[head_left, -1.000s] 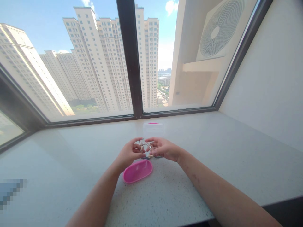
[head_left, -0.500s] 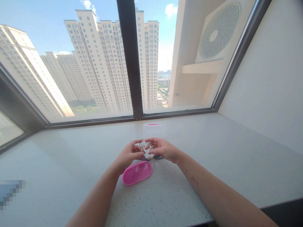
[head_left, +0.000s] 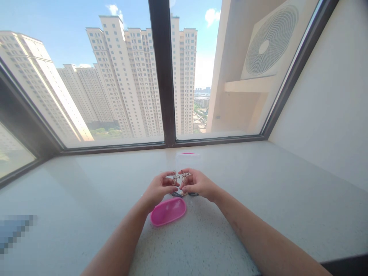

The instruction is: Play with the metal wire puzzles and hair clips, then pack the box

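Observation:
My left hand [head_left: 161,186] pinches a small brownish wire ornament [head_left: 174,180] with looped, ear-like tips between thumb and fingers. A similar wire ornament [head_left: 184,179], with a pale round middle, is gripped the same way by my right hand [head_left: 199,183]. The two are side by side, nearly touching, and face me. Below the fingers lie small dark pieces [head_left: 177,194] whose kind I cannot make out, partly covered by my hands. Closer to me, a pink oval tray [head_left: 168,211] rests on the speckled white surface beside my left wrist.
Behind my hands stands a clear container [head_left: 188,156] with something pink in it. The white sill [head_left: 109,191] runs up to the dark window frame [head_left: 170,143]. A white wall [head_left: 324,115] bounds the right. A blurred bluish patch [head_left: 14,230] appears at far left.
Both ornaments are now held more upright and closer together, their outlines turned toward me. The whole view has shifted slightly; the tray has not moved on the surface.

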A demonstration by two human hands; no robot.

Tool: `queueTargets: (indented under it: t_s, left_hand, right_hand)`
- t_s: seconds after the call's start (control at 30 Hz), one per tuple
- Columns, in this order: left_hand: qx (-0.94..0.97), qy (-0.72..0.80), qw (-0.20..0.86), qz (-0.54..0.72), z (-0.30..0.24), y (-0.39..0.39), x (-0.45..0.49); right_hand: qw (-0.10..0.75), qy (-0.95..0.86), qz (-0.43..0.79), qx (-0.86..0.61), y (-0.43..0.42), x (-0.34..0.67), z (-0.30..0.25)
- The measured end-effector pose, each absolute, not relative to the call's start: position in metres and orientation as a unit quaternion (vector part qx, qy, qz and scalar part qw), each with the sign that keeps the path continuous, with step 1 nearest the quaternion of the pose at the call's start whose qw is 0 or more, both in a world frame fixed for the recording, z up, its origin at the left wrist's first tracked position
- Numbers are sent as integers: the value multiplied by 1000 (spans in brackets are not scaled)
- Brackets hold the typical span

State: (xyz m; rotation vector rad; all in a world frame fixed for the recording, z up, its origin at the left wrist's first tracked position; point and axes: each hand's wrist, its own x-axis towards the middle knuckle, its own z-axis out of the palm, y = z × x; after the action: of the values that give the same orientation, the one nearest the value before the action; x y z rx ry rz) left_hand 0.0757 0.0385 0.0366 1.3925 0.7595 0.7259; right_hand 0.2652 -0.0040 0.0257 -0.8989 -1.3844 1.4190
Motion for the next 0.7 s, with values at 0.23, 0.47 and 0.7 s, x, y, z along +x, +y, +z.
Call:
queueTargets:
  t_s: [0.23, 0.47, 0.7]
  left_hand:
    - [622, 335, 625, 331, 35, 39, 77]
    - [622, 382, 579, 363, 32, 43, 75]
    - [596, 380, 592, 387, 30, 46, 73]
  right_hand:
    - [459, -575, 543, -405, -3, 265, 28]
    - [476, -565, 519, -429, 1, 265, 26]
    - [457, -579, 512, -441, 1, 265, 22]
